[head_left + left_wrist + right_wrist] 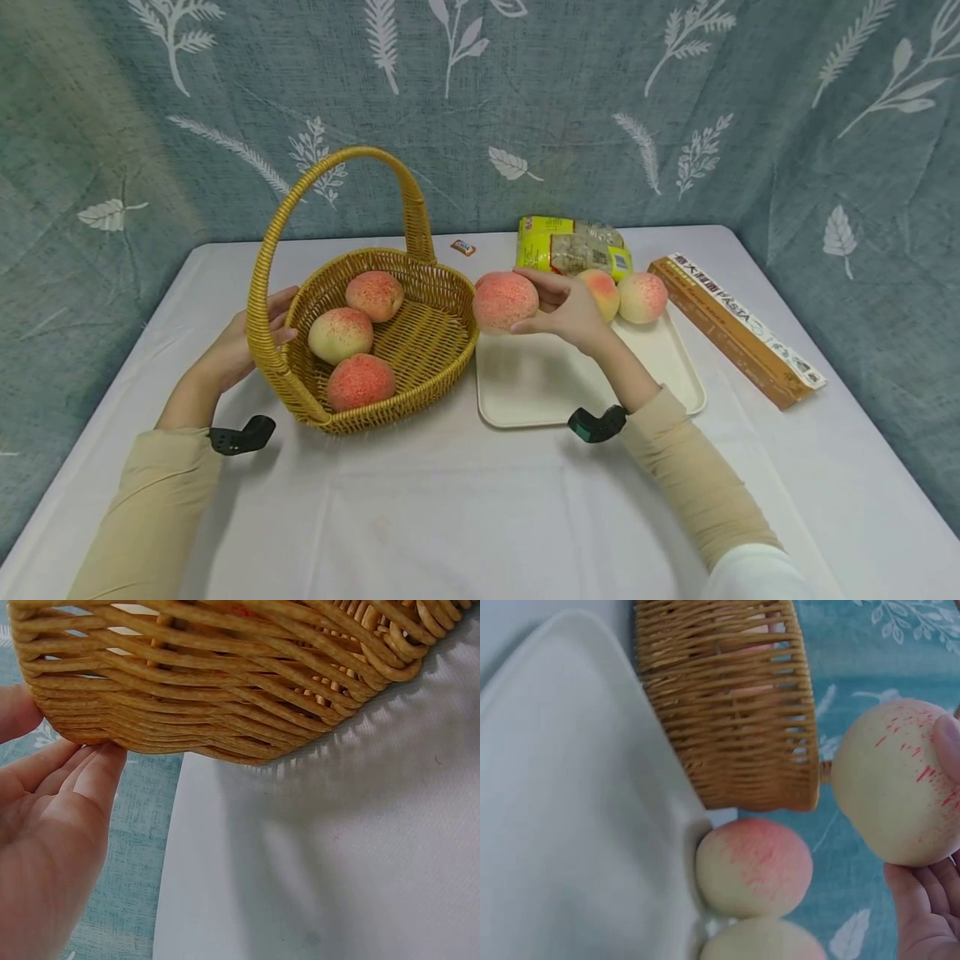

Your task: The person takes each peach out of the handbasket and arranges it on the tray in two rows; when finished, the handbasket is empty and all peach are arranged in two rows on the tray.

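Note:
A wicker basket [420,392] with a tall arched handle stands left of centre, holding 3 peaches: a reddish one [374,297] at the back, a paler one [341,336], and a red one [361,382] in front. At the basket's left rim, my left hand [234,346] grips the edge, its fingers touching the weave in the left wrist view. My right hand [566,312] holds a pink peach [504,302] above the tray's left end, beside the basket's right rim. Two peaches [642,298] [600,292] sit along the cream tray's [540,400] far side; another peach [754,866] lies nearer the basket.
Behind the tray lies a yellow-green plastic food bag [573,248]. A long brown pasta box [738,329] lies at an angle to the right. Near the back edge is a small orange-brown packet [463,247]. A patterned blue-green cloth [555,108] hangs behind the white-covered table [450,517].

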### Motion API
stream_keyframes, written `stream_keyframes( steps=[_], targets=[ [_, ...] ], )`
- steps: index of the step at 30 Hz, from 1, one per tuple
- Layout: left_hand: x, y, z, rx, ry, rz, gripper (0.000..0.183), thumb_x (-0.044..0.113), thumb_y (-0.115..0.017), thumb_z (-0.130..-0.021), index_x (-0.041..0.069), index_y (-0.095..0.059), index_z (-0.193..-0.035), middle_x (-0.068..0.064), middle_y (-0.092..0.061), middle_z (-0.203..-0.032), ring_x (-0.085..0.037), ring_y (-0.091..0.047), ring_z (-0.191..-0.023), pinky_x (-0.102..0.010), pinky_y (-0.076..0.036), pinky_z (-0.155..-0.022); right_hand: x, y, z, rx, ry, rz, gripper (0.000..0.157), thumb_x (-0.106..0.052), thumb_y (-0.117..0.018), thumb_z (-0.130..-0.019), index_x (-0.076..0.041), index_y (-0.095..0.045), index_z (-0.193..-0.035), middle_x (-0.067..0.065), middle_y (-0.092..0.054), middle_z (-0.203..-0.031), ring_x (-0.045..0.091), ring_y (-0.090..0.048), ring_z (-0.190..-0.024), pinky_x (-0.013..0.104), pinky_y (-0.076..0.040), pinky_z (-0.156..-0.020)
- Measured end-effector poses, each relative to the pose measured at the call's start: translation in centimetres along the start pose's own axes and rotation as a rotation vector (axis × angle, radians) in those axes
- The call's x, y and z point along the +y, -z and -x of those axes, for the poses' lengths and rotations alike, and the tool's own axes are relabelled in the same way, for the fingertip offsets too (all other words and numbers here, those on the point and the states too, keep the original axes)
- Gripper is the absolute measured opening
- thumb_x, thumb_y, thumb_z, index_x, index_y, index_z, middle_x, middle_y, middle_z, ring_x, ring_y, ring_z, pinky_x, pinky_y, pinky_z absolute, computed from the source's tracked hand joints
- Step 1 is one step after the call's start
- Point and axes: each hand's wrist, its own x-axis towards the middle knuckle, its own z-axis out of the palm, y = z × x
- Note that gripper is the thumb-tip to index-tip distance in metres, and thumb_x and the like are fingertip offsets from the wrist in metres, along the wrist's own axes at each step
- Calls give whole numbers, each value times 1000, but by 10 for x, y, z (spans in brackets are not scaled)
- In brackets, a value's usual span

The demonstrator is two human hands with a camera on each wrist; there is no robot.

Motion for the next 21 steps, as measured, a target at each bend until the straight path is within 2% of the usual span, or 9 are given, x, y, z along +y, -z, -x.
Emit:
stream_keyframes(
  steps=[5, 7, 15, 21],
  targets=[
    [0, 1, 1, -7, -15, -1, 74, 3, -51, -98, -3, -3, -154, -31, -6, -157, -43, -7, -144, -16, -26, -109, 6, 6, 8, 31, -78, -29, 73, 18, -74, -72, 9, -47, -139, 23, -48, -142, 31, -47, -131, 30, -45, -100],
    [1, 1, 1, -8, -18, -6, 73, 2, -51, -98, -3, -3, -154, -31, -6, -156, -43, -7, -144, -14, -26, -108, 11, 8, 11, 40, -109, -26, 73, 20, -72, -72, 9, -46, -139, 23, -46, -143, 31, -46, -131, 29, -46, -99],
    [1, 2, 0, -4, -23, -5, 73, 2, -51, -98, -3, -4, -154, -31, -6, -156, -42, -8, -144, -14, -26, -108, 27, 5, 15, 84, -176, 54, 68, 16, -74, -73, 10, -49, -137, 23, -49, -140, 33, -48, -129, 29, -44, -100],
    [2, 1, 1, -9, -18, -6, 73, 2, -50, -98, -3, -3, -154, -31, -6, -156, -42, -7, -144, -14, -25, -108, 42, -1, 15, 32, -163, 94, 67, 10, -79, -70, 9, -54, -133, 23, -55, -134, 31, -53, -125, 30, -45, -99]
  ],
)
